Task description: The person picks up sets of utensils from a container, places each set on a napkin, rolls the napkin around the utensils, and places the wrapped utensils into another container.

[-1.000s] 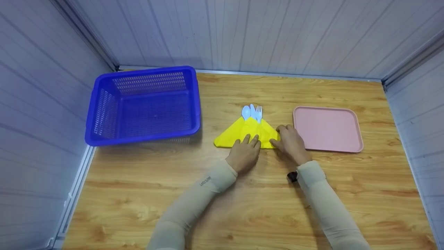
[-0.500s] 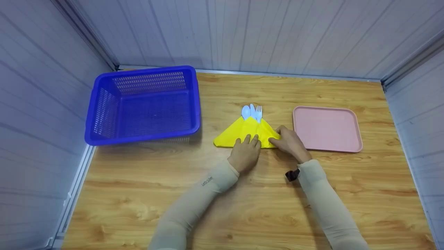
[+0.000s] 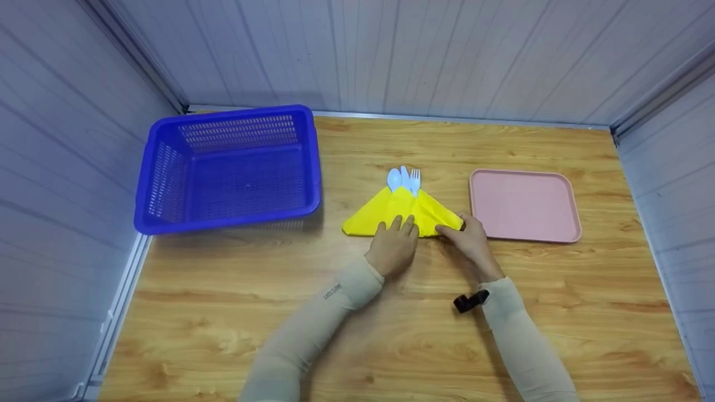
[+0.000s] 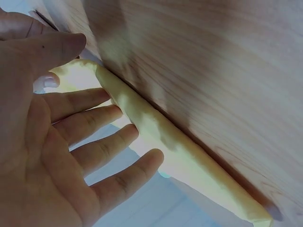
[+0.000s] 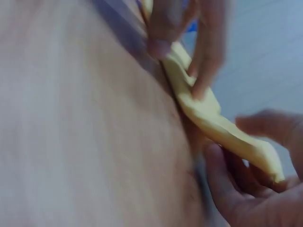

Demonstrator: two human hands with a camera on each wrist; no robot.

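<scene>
A folded yellow napkin lies on the table in the head view, its peak pointing away from me. Out of its top stick the heads of a pale spoon, a knife and a fork; their handles are hidden inside. My left hand rests on the front middle of the napkin with fingers extended. At the right corner, my right hand pinches the napkin. In the right wrist view that corner is raised, with the right hand's thumb above and fingers beneath it.
To the left stands a blue plastic basket with slotted walls and nothing inside. A pink tray lies just right of the right hand. Pale panel walls close off the back and sides of the wooden table.
The right hand has shifted slightly right and toward me, lifting the napkin's right corner, which now shows beyond the thumb. The left hand has stayed in place.
</scene>
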